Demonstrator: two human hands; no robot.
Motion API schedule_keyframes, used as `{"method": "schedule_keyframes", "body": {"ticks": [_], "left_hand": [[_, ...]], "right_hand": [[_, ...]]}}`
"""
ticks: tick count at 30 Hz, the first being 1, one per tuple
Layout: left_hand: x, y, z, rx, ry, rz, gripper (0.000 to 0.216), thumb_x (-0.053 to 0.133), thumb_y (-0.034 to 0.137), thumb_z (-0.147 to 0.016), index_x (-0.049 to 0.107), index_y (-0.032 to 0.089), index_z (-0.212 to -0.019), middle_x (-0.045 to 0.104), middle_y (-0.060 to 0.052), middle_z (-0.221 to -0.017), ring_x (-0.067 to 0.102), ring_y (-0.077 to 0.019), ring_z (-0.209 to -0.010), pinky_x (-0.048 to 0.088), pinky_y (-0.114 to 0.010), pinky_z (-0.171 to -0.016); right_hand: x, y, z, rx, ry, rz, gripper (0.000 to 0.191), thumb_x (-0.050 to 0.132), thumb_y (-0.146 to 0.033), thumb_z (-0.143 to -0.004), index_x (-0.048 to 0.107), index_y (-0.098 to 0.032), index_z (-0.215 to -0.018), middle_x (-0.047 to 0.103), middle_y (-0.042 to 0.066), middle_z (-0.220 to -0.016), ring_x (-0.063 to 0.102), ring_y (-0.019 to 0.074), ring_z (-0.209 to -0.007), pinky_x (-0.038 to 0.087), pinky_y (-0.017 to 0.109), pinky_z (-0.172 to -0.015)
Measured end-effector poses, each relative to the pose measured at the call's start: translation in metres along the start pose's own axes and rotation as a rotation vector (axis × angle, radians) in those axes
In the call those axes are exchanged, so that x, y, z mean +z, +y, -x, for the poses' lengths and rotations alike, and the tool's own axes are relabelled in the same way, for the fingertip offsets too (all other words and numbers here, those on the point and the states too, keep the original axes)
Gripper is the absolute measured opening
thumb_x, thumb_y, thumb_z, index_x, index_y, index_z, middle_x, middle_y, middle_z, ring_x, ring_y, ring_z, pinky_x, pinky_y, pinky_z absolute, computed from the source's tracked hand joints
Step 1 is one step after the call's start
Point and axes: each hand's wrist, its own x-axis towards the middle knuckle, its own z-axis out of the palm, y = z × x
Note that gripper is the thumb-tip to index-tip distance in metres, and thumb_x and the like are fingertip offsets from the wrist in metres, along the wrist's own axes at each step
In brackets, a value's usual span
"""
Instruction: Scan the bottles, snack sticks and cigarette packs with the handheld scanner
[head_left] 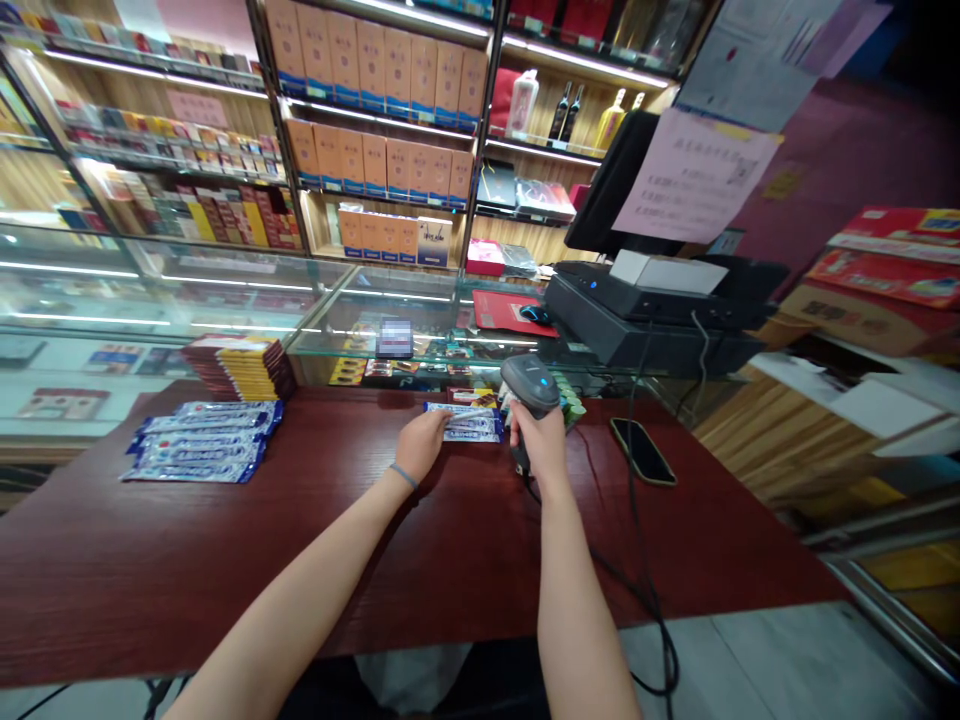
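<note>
My left hand [422,441] grips one end of a long blue and white carton [472,422] that lies on the dark red table [375,560]. My right hand [540,440] is wrapped round the handle of a grey barcode scanner [531,385], whose head points down at the carton's right end. A black cable [637,590] runs from the scanner across the table and over its front edge. A grey band sits on my left wrist.
Several blue and white cartons [199,440] lie at the table's left, with a stack of dark red and yellow cartons [244,365] behind them. A phone [643,450] lies right of my hands. A glass counter [360,310], a till with monitor [645,300] and stocked shelves stand behind.
</note>
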Motion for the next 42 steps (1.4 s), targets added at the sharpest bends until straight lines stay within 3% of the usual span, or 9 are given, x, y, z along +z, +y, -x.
{"method": "schedule_keyframes", "body": {"ticks": [3,5,9,13,18,24,31,37,42], "left_hand": [[-0.008,-0.006,-0.006,-0.171,0.179,0.294,0.021,0.054,0.026,-0.098,0.073,0.021,-0.105,0.077,-0.005,-0.107,0.071,-0.0204,-0.099,0.055,-0.032,-0.092],[-0.015,-0.012,-0.012,-0.340,0.243,0.578,0.021,0.059,0.031,-0.095,0.074,0.019,-0.104,0.077,-0.005,-0.097,0.071,-0.0198,-0.089,0.057,-0.030,-0.082],[-0.039,-0.026,-0.023,-0.606,0.145,1.169,0.036,0.072,0.035,-0.087,0.070,0.014,-0.116,0.075,-0.007,-0.086,0.071,-0.0175,-0.069,0.058,-0.027,-0.060],[-0.063,-0.040,-0.024,-0.663,0.119,1.351,0.035,0.075,0.027,-0.086,0.070,0.011,-0.116,0.075,-0.011,-0.106,0.074,-0.0174,-0.080,0.061,-0.024,-0.059],[-0.071,-0.052,-0.022,-0.694,0.137,1.376,0.033,0.071,0.026,-0.090,0.069,0.012,-0.120,0.074,-0.011,-0.107,0.073,-0.0163,-0.078,0.061,-0.022,-0.056],[-0.069,-0.060,-0.021,-0.730,0.174,1.381,0.035,0.073,0.022,-0.088,0.067,0.013,-0.121,0.075,-0.010,-0.104,0.074,-0.0166,-0.077,0.062,-0.023,-0.058],[-0.076,-0.051,-0.028,-0.643,0.177,1.398,0.030,0.075,0.028,-0.089,0.067,0.014,-0.114,0.075,-0.010,-0.106,0.073,-0.0168,-0.081,0.062,-0.025,-0.064],[-0.113,-0.049,-0.036,-0.514,0.241,1.223,0.046,0.082,0.028,-0.081,0.065,0.016,-0.123,0.074,-0.009,-0.107,0.073,-0.0201,-0.093,0.062,-0.036,-0.082],[-0.168,-0.063,-0.015,-0.292,0.321,0.612,0.039,0.078,0.027,-0.081,0.072,0.017,-0.118,0.073,-0.010,-0.118,0.070,-0.0237,-0.106,0.054,-0.038,-0.098]], "right_hand": [[0.003,-0.003,0.002,-0.006,-0.020,0.010,0.023,0.068,-0.039,-0.081,0.051,-0.025,-0.078,0.056,-0.007,-0.049,0.048,0.0127,-0.035,0.039,0.027,-0.040],[0.006,-0.005,0.005,-0.014,-0.025,0.032,0.021,0.069,-0.038,-0.080,0.054,-0.024,-0.083,0.055,-0.007,-0.048,0.049,0.0132,-0.035,0.040,0.027,-0.040],[0.013,-0.004,0.009,-0.037,-0.055,0.154,0.033,0.072,-0.040,-0.080,0.059,-0.023,-0.105,0.062,-0.005,-0.057,0.049,0.0146,-0.037,0.041,0.028,-0.041],[0.023,0.001,0.016,-0.108,-0.216,0.279,0.047,0.072,-0.040,-0.079,0.056,-0.024,-0.121,0.073,0.003,-0.082,0.068,0.0225,-0.061,0.049,0.030,-0.053],[0.041,-0.001,0.029,-0.163,-0.394,0.503,0.052,0.071,-0.037,-0.080,0.054,-0.028,-0.129,0.076,0.007,-0.106,0.073,0.0324,-0.103,0.054,0.038,-0.080],[0.049,-0.005,0.036,-0.187,-0.409,0.519,0.049,0.070,-0.037,-0.079,0.060,-0.025,-0.126,0.076,0.011,-0.109,0.068,0.0355,-0.116,0.054,0.041,-0.087],[0.054,-0.002,0.041,-0.189,-0.424,0.403,0.054,0.069,-0.034,-0.078,0.056,-0.027,-0.130,0.076,0.007,-0.110,0.071,0.0308,-0.107,0.054,0.039,-0.086],[0.063,0.002,0.046,-0.192,-0.458,0.391,0.046,0.069,-0.035,-0.076,0.058,-0.026,-0.120,0.076,0.007,-0.101,0.071,0.0313,-0.106,0.053,0.036,-0.080],[0.072,-0.003,0.056,-0.173,-0.498,0.350,0.044,0.066,-0.037,-0.076,0.058,-0.027,-0.119,0.076,0.006,-0.099,0.071,0.0313,-0.102,0.051,0.037,-0.082]]}}
